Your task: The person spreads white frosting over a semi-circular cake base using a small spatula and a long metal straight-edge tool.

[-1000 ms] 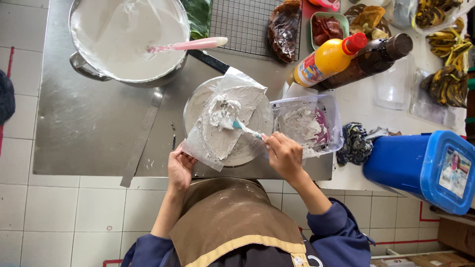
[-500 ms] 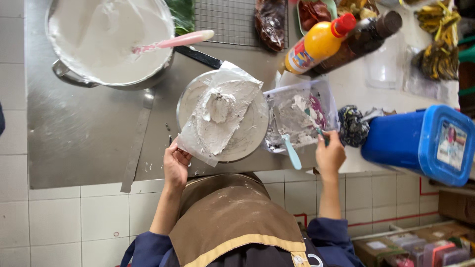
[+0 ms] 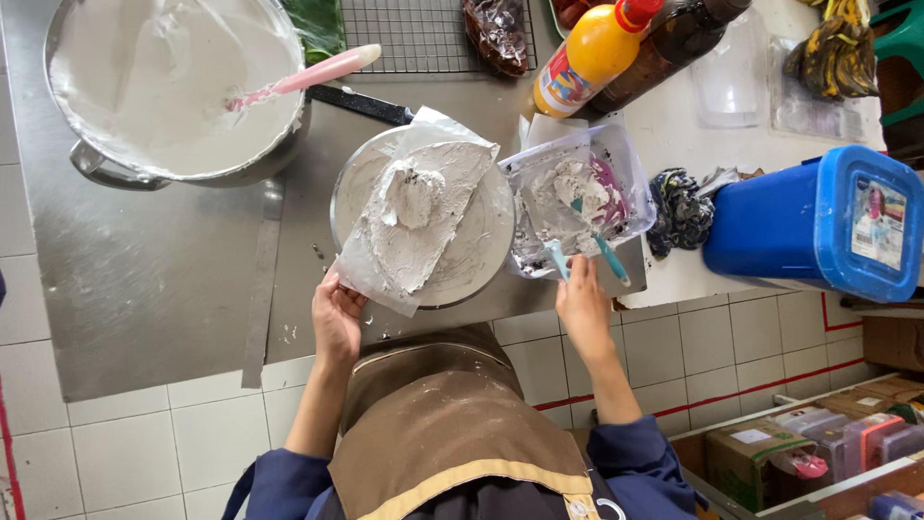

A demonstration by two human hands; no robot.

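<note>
Here, seen from the head camera looking straight down:

Left hand: the left hand point(image 3: 337, 323) rests at the near edge of the round metal plate point(image 3: 486, 255), its fingers pinching the lower corner of the clear plastic sheet point(image 3: 371, 274); grip clenched on the sheet.

Plastic sheet: lies across the plate, smeared with pale grey paste, with a thicker dollop of paste point(image 3: 409, 193) near its middle.

Right hand: the right hand point(image 3: 584, 306) is at the front edge of the bench point(image 3: 144, 289), just below the clear plastic tub point(image 3: 630, 169); grip grasping a light blue handled spatula point(image 3: 556, 258) whose working end reaches into the tub.

Tub: stands right beside the plate, touching or nearly so; inside are more grey paste and a second, teal handled tool point(image 3: 608, 258) leaning over its near rim.

Big pot: a wide metal pot point(image 3: 96, 169) sits at the far left of the bench, full of white batter, with a pink spatula point(image 3: 308, 72) lying across its rim.

Behind the plate: a wire cooling rack point(image 3: 414, 34), an orange squeeze bottle point(image 3: 592, 48) and a dark bottle point(image 3: 683, 34) lying side by side.

Right side: a crumpled dark cloth point(image 3: 679, 207) just beside the tub, then a blue lidded container point(image 3: 818, 221) on its side.

Person: wears a brown apron point(image 3: 433, 424) over blue sleeves.
</note>
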